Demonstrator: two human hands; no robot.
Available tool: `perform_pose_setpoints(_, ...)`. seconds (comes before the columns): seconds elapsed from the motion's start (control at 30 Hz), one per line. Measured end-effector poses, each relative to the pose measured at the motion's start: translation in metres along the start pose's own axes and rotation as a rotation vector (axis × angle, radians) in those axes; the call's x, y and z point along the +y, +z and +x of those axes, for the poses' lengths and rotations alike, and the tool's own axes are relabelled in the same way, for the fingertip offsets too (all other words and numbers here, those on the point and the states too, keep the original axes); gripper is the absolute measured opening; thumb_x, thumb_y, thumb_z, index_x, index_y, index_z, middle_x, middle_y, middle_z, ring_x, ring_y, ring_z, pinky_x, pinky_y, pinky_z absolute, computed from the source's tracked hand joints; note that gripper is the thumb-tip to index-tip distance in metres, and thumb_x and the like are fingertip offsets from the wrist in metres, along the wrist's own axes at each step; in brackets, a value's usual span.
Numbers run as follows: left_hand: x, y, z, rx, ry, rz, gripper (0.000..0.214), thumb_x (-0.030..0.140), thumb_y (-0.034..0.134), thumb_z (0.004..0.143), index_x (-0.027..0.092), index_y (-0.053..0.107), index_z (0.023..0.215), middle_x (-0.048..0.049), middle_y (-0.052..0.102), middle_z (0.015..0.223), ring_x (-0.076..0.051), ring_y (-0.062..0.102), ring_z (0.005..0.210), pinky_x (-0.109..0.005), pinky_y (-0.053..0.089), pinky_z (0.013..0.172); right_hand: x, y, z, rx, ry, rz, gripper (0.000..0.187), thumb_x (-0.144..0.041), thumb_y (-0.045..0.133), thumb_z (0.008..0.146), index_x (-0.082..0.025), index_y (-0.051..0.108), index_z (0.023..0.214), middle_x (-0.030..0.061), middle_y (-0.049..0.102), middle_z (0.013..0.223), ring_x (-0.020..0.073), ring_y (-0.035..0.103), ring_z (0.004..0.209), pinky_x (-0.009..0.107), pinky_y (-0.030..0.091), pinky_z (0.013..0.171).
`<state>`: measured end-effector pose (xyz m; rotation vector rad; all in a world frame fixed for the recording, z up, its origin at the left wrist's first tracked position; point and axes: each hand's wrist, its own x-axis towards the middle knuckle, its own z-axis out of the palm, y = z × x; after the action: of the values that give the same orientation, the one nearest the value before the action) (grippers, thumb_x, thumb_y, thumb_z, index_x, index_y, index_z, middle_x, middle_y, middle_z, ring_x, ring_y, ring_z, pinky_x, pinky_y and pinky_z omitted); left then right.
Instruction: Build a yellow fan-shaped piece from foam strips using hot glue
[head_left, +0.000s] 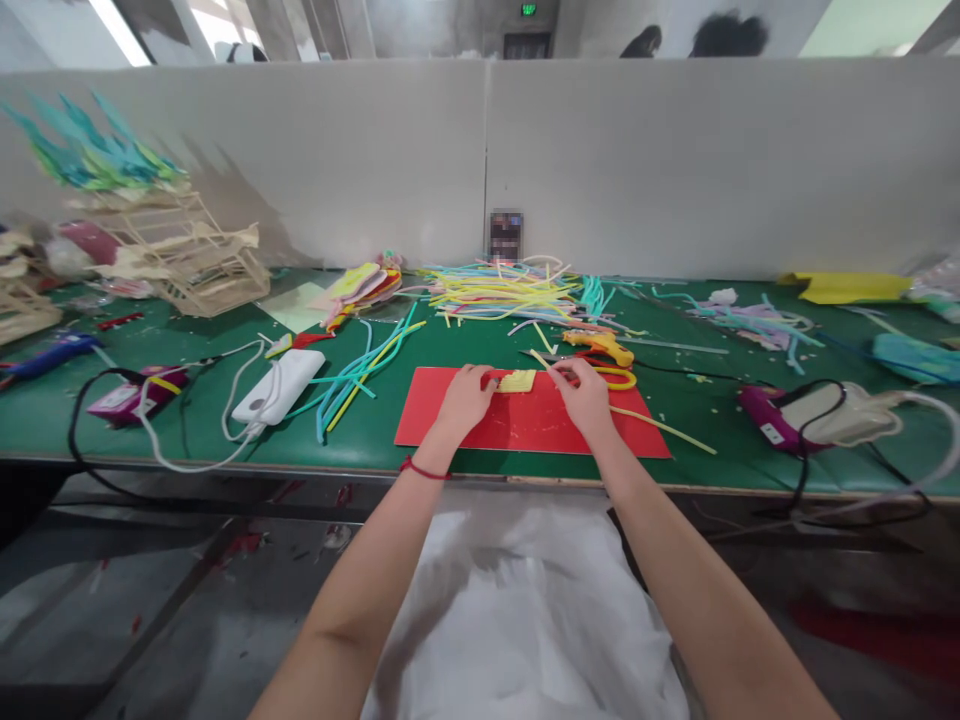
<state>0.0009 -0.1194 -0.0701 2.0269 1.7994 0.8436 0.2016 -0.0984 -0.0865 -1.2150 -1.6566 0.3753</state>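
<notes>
Perhaps the small yellow piece (519,381) could skid askew on the red board (510,428) if brushed sideways (it looks light). It lies just beside the fingertips of the left hand (466,395), whose grip cannot be told; the right hand (583,398) seems pinched on a pale yellow strip (664,426).

A red rectangular board (529,425) lies near the front edge of the green worktop (361,448), slender multicoloured strips (499,295) behind.
</notes>
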Motion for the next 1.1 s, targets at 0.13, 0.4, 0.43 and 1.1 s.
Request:
perform_pose_setpoints(0.13, 0.011, 0.002, 0.022, -0.035, -0.038, 0.141, 0.02, 0.024, 0.055, 0.085, 0.015, 0.067, 0.099, -0.0117, 0.063, 0.1, -0.023, 0.06, 0.096, -0.036, 0.048, 0.089, -0.003, -0.001, 0.0, 0.057, -0.051, -0.027, 0.017, -0.035, 0.051, 0.084, -0.02, 0.058, 0.077, 0.0057, 0.062, 0.079, 0.0184, 0.057, 0.069, 0.032, 0.048, 0.067)
perform_pose_setpoints(0.4, 0.022, 0.009, 0.032, -0.116, 0.027, 0.177, 0.014, 0.026, 0.066, 0.078, 0.019, 0.07, 0.09, -0.0082, 0.062, 0.092, -0.023, 0.058, 0.09, -0.036, 0.047, 0.083, -0.004, -0.002, -0.001, 0.015, -0.077, -0.052, 0.016, -0.033, 0.051, 0.084, -0.02, 0.058, 0.078, 0.0053, 0.061, 0.079, 0.0177, 0.056, 0.067, 0.033, 0.048, 0.068)
perform_pose_setpoints(0.43, 0.021, 0.008, 0.033, -0.128, 0.041, 0.159, 0.013, 0.025, 0.066, 0.078, 0.019, 0.07, 0.09, -0.0074, 0.062, 0.091, -0.022, 0.058, 0.089, -0.035, 0.047, 0.083, -0.004, -0.002, -0.001, 0.017, -0.078, -0.055, 0.016, -0.033, 0.051, 0.085, -0.02, 0.058, 0.078, 0.0053, 0.061, 0.079, 0.0175, 0.055, 0.066, 0.032, 0.048, 0.068)
perform_pose_setpoints(1.1, 0.005, 0.006, -0.005, 0.099, 0.04, -0.306, 0.008, 0.018, 0.056, 0.085, 0.017, 0.063, 0.082, -0.0037, 0.067, 0.084, -0.016, 0.061, 0.081, -0.027, 0.046, 0.075, -0.02, 0.001, -0.016, -0.155, -0.441, -0.362, 0.02, -0.028, 0.045, 0.093, -0.02, 0.062, 0.086, 0.0043, 0.065, 0.087, 0.0149, 0.063, 0.079, 0.023, 0.044, 0.061)
